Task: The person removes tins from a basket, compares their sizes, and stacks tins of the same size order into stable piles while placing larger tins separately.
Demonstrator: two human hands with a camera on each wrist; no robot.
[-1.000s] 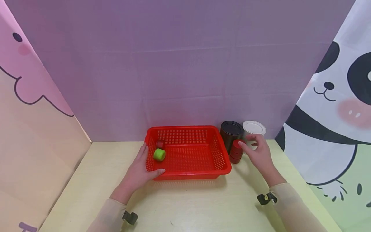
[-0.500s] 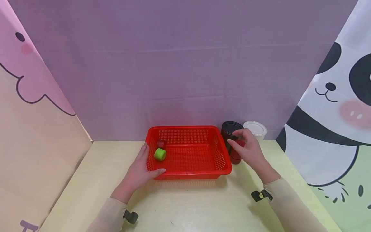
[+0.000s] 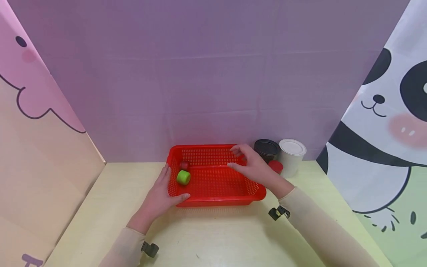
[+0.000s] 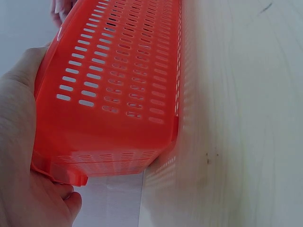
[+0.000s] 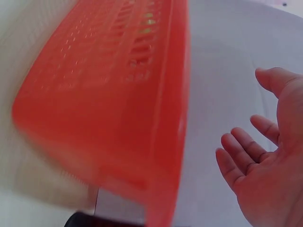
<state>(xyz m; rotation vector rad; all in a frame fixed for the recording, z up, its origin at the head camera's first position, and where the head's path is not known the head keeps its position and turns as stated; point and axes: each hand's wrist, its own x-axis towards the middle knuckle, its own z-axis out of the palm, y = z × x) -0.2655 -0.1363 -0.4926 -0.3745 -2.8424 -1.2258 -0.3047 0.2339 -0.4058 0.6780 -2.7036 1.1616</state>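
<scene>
The red plastic basket (image 3: 213, 198) stands on the table, with perforated walls. My left hand (image 3: 157, 200) grips its front left corner, thumb on the front rim and fingers along the left side. In the left wrist view that hand (image 4: 23, 142) lies around the rim. Inside the basket, at the left, are a green cylindrical piece (image 3: 183, 178) and a small dark red piece (image 3: 184, 165). Over the basket's right part hovers my right hand (image 3: 255, 167), fingers apart and holding nothing. The right wrist view shows its empty palm (image 5: 270, 175).
Right of the basket stand a black can (image 3: 267, 147), a white lidded can (image 3: 292, 155) and a red cylinder (image 3: 275, 166), partly hidden by my right hand. A purple cloth wall (image 3: 213, 74) rises behind the table (image 3: 207, 237). Printed panels flank both sides.
My right hand has moved left from beside the red cylinder, passing in front of the black can, to above the basket. The left hand and the basket have stayed put.
</scene>
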